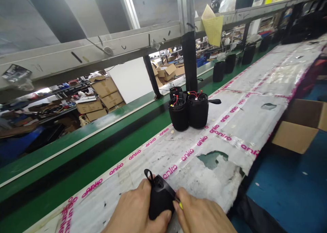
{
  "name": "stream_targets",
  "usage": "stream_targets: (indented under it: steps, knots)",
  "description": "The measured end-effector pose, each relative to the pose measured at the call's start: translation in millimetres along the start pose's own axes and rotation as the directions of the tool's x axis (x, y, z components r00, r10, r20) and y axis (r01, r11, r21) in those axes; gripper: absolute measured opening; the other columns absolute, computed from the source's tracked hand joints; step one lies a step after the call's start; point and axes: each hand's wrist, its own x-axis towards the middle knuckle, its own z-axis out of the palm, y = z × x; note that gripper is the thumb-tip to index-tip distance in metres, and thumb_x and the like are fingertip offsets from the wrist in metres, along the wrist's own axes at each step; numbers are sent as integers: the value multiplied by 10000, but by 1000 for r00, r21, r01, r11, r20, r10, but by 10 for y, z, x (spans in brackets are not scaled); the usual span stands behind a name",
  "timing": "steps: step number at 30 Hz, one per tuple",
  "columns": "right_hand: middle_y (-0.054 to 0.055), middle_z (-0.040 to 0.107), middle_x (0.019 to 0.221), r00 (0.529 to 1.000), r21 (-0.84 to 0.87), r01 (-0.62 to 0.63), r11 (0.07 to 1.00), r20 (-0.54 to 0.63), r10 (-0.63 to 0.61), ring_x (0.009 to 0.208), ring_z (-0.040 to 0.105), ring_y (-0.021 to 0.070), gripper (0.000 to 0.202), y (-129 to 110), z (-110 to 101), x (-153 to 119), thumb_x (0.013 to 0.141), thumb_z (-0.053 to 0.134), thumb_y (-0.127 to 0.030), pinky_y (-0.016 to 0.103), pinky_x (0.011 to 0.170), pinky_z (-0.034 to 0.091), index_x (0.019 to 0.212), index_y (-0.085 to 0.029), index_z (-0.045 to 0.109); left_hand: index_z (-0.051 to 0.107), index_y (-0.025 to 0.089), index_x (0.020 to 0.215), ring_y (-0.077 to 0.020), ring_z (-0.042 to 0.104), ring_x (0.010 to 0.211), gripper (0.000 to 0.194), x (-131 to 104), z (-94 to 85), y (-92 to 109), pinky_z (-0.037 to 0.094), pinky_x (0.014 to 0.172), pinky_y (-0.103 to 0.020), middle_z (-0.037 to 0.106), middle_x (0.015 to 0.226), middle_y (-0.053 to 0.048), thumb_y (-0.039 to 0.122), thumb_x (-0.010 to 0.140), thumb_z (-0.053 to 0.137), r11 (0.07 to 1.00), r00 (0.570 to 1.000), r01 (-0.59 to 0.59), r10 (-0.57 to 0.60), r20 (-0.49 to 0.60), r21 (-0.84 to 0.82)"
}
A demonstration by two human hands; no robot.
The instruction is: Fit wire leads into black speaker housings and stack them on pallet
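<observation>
In the lower middle, my left hand is wrapped round a black fabric-covered speaker, tilted over the table. A small black loop strap sticks up at its top edge. My right hand is closed at the speaker's right side, its fingers round a slim tool with a yellow part; most of it is hidden, so its kind is unclear. A dark flat strip runs from the speaker's top towards these fingers. Farther up the table stand several similar black speaker bodies, red wires showing at their open tops.
White sheeting with pink "anko" tape covers the worktable and is torn in places. Along its left runs a green conveyor carrying more black cylinders. A dark post rises behind the speakers. An open cardboard box is at right.
</observation>
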Motion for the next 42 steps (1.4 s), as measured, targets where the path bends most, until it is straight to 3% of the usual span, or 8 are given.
stream_targets:
  steps: [3, 7, 13, 24, 28, 34, 39, 42]
  knots:
    - [9, 678, 630, 1000, 6, -9, 1000, -20, 9, 462, 667, 247, 163, 4, 12, -7, 957, 373, -133, 342, 393, 153, 968, -206, 518, 578, 171, 1036, -303, 703, 844, 312, -12, 27, 4, 447, 664, -334, 745, 958, -110, 378, 804, 546, 1000, 999, 11, -11, -32, 12]
    - [24, 688, 642, 998, 8, -10, 1000, 55, 10, 505, 686, 262, 156, -5, -70, 24, 953, 391, -139, 346, 401, 154, 956, -198, 535, 574, 171, 1060, -308, 703, 889, 331, -7, 57, -13, 462, 732, -347, 741, 968, -111, 373, 798, 552, 999, 999, -32, 32, -43, 7]
    - [48, 715, 686, 982, 2, -31, 1000, 184, 30, 582, 715, 277, 143, -46, -242, 107, 948, 444, -151, 352, 417, 154, 986, -165, 582, 577, 175, 990, -303, 696, 851, 277, 3, 28, 12, 448, 681, -334, 740, 960, -125, 379, 807, 540, 1000, 1000, -14, 14, -14, 11]
    - [77, 721, 708, 953, -2, -43, 999, 301, 41, 622, 721, 302, 200, -64, -346, 185, 944, 442, -138, 362, 417, 154, 1043, -139, 616, 570, 188, 1008, -311, 698, 863, 304, 41, 36, -15, 436, 682, -332, 740, 952, -112, 413, 806, 540, 1000, 1000, 7, -7, 17, 8]
    - [78, 722, 731, 965, 69, -44, 997, 260, 24, 640, 720, 300, 198, -32, -308, 172, 952, 416, -140, 361, 446, 197, 1043, -145, 592, 573, 184, 1042, -329, 690, 892, 368, 58, 50, -64, 450, 724, -357, 733, 983, -113, 462, 800, 559, 1000, 1000, 4, -4, 10, -13]
    - [52, 706, 803, 998, 372, -55, 927, 41, 43, 716, 710, 257, 268, 100, -161, 74, 1024, 260, -236, 330, 562, 349, 1065, -193, 521, 591, 195, 1054, -284, 660, 943, 397, 68, 58, -206, 453, 784, -345, 713, 1058, -89, 533, 857, 526, 987, 996, -88, 85, -28, -132]
    - [69, 721, 812, 986, 251, -64, 966, 168, 22, 701, 721, 290, 211, 70, -175, 89, 996, 331, -210, 343, 512, 279, 1042, -189, 537, 590, 198, 994, -264, 649, 867, 339, 69, 82, -240, 437, 737, -339, 707, 969, -62, 502, 848, 562, 988, 997, -74, 69, -36, -137]
    - [61, 722, 791, 985, 209, -44, 977, 174, 7, 664, 720, 286, 192, 42, -156, 112, 992, 350, -200, 350, 480, 231, 1021, -189, 540, 591, 205, 972, -255, 646, 856, 308, 79, 89, -251, 434, 728, -335, 704, 958, -48, 484, 844, 576, 985, 997, -77, 72, -37, -153]
